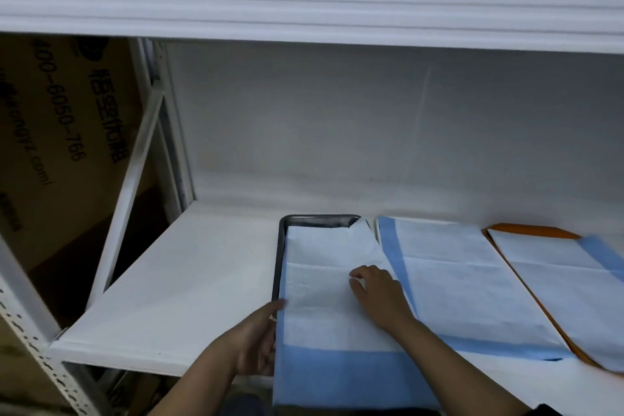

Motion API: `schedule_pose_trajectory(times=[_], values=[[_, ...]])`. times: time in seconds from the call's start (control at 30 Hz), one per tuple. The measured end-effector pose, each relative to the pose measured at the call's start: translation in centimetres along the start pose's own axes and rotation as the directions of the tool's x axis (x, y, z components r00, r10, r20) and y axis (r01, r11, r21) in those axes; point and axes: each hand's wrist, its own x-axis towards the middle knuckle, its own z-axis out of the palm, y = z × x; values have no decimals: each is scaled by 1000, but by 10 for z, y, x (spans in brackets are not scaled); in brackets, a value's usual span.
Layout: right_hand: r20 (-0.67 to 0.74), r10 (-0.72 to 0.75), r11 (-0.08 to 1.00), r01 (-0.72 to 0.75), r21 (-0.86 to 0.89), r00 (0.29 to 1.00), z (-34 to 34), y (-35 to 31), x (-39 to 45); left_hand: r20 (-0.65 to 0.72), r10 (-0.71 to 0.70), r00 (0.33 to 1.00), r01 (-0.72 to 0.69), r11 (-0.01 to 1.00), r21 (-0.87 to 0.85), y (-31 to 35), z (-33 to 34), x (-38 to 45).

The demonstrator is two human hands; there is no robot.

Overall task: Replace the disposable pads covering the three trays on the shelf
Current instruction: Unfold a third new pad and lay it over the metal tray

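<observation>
On the white shelf (189, 277), three trays sit in a row, each under a disposable pad: a black tray (281, 246) on the left, a middle tray whose body is hidden under its pad (472, 284), and an orange tray (526, 231) on the right. The step in hand looks like fitting the left pad (320, 284) to the black tray. The left hand (258, 341) lies along the tray's near-left rim, fingers fairly straight, the fingertips touching the pad's left edge; whether it pinches the pad or steadies the tray cannot be told. The right hand (378, 294) rests palm-down on the middle of the pad, fingers loosely curled, pressing rather than holding. The pad sits askew: its far right corner is turned up against the tray's far rim, a strip of bare black tray shows at the far end, and the blue border hangs over the shelf's near edge. The next move likely calls for sliding the pad farther in and flattening that far corner. Whether these are fresh or used pads is not clear. The right pad (557, 284) is cut off by the picture's edge, and everything is somewhat blurred.
</observation>
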Motion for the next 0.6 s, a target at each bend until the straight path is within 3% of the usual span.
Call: schedule_pose_trajectory(times=[0.17, 0.3, 0.43, 0.5, 0.6], values=[[-15, 22, 1000, -22, -11, 1000, -3, 5, -9, -196, 200, 960, -163, 968, 191, -15, 13, 3], [-85, 61, 998, -61, -3, 995, -6, 7, -15, -320, 293, 901, -197, 933, 301, -13, 21, 7], [-186, 220, 973, -228, -22, 958, -18, 19, -18, -187, 81, 979, -93, 994, -58, -6, 22, 1], [-107, 310, 951, -309, 25, 945, -21, 28, -21, -147, 30, 989, -46, 994, -103, -5, 18, 1], [12, 386, 917, -385, 102, 922, -23, 38, -25, -131, 12, 991, -17, 999, -41, -8, 17, 2]])
